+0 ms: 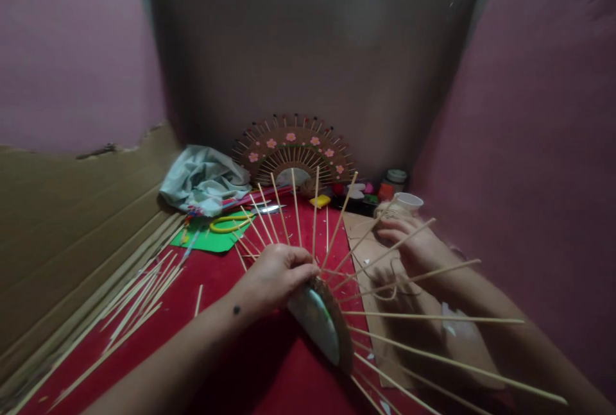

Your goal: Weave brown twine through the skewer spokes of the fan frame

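Note:
My left hand pinches the upper end of a half-round base with a shiny, mirror-like face and a brown rim. Thin wooden sticks fan out from that rim, several reaching far to the right. Farther off on the right, my right hand has its fingers curled around a ball of twine, partly covered by the fingers. A loose loop of twine hangs below it, among the sticks. The far fingers of the left hand are hidden behind the base.
A finished-looking fan with pink flowers leans at the back. Yellow-handled scissors lie on green paper near a pale cloth. Loose sticks lie left on the red cloth. Cardboard and a white cup are right.

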`<state>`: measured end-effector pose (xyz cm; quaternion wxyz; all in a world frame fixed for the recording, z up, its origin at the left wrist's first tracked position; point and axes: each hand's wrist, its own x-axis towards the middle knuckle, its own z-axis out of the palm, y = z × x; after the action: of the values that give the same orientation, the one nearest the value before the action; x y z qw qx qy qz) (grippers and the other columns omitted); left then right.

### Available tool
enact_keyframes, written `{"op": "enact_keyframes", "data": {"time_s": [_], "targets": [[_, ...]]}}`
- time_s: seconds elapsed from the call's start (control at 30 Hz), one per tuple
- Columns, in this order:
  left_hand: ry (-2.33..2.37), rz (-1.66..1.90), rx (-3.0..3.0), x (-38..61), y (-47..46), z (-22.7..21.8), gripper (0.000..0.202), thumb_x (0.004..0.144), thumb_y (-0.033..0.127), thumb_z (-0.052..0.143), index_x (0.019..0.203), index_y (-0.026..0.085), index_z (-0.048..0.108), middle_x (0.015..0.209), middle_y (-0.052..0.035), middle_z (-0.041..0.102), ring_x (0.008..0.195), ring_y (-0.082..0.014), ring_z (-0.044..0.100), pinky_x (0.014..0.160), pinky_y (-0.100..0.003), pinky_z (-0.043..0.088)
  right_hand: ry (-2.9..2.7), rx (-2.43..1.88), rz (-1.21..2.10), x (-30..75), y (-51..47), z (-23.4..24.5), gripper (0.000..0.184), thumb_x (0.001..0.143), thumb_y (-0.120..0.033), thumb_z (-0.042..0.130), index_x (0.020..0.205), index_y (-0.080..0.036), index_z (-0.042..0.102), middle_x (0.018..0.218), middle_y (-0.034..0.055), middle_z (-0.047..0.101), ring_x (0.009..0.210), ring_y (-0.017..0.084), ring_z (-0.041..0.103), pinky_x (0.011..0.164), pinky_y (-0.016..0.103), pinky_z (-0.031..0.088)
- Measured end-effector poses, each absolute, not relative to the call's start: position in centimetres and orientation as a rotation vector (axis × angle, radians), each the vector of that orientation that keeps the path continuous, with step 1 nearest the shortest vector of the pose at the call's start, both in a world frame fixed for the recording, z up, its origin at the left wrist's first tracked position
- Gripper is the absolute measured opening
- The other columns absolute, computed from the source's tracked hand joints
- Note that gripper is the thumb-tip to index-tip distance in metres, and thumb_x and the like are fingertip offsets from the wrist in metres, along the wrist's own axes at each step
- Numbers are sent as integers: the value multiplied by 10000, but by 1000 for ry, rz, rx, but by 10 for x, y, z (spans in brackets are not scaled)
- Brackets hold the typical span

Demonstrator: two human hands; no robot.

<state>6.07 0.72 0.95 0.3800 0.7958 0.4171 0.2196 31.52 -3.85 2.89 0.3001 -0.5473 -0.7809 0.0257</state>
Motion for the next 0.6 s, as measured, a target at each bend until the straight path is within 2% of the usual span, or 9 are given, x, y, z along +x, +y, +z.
{"op": "enact_keyframes", "data": {"time_s": [0.07, 0.1, 0.17, 0.23, 0.3, 0.37, 0.47, 0.6], "targets": [[1073, 563, 2043, 61, 7, 9, 236, 726, 302, 478, 570, 153, 572, 463, 48, 436, 451, -73, 400, 437, -197, 296, -1992, -1287, 279, 296, -45, 27, 320, 744, -165, 478, 1042, -184, 595, 1153, 120, 557, 1114, 239, 461, 957, 458, 323], [1075, 568, 2045, 61, 7, 9, 238, 729, 307, 478, 573, 153, 573, 465, 49, 439, 452, -74, 402, 439, -197, 299, -1982, -1215, 528, 287, -48, 26, 326, 778, -188, 459, 1083, -200, 571, 1125, 100, 579, 1087, 213, 488, 943, 429, 349], [1079, 572, 2039, 62, 6, 10, 244, 735, 316, 478, 580, 154, 571, 462, 47, 444, 454, -79, 410, 443, -197, 305, -1824, -1110, 1033, 273, -51, 22, 303, 802, -258, 470, 1081, -194, 567, 985, 80, 636, 928, 179, 573, 822, 360, 444], [1084, 563, 2028, 62, 4, 10, 246, 743, 317, 473, 587, 153, 570, 454, 45, 451, 455, -85, 420, 445, -198, 310, -1608, -1086, 1304, 265, -52, 14, 272, 773, -313, 532, 993, -171, 607, 786, 41, 639, 673, 120, 576, 620, 261, 469], [1081, 552, 2017, 62, 3, 11, 244, 748, 319, 473, 601, 153, 574, 454, 43, 456, 454, -87, 426, 446, -198, 316, -1438, -1138, 1346, 261, -51, 7, 229, 729, -327, 594, 873, -155, 641, 621, -8, 577, 506, 64, 476, 482, 194, 394], [1067, 537, 2010, 61, 3, 12, 243, 755, 330, 471, 632, 155, 587, 466, 43, 466, 455, -88, 433, 447, -196, 323, -1379, -1221, 1287, 260, -51, 3, 188, 688, -315, 639, 770, -147, 657, 560, -22, 544, 478, 53, 430, 452, 181, 353], [1045, 506, 2019, 58, 2, 12, 245, 772, 338, 456, 690, 164, 607, 486, 42, 476, 458, -88, 435, 439, -193, 323, -1424, -1327, 1257, 257, -55, 3, 168, 649, -300, 666, 723, -149, 681, 646, 19, 627, 571, 94, 516, 527, 210, 413], [1016, 484, 1998, 53, 1, 13, 233, 784, 338, 455, 799, 167, 612, 541, 33, 504, 471, -85, 441, 434, -188, 335, -1512, -1348, 1292, 254, -61, 1, 194, 697, -277, 610, 822, -160, 702, 772, 53, 689, 687, 150, 599, 612, 243, 466]]}}
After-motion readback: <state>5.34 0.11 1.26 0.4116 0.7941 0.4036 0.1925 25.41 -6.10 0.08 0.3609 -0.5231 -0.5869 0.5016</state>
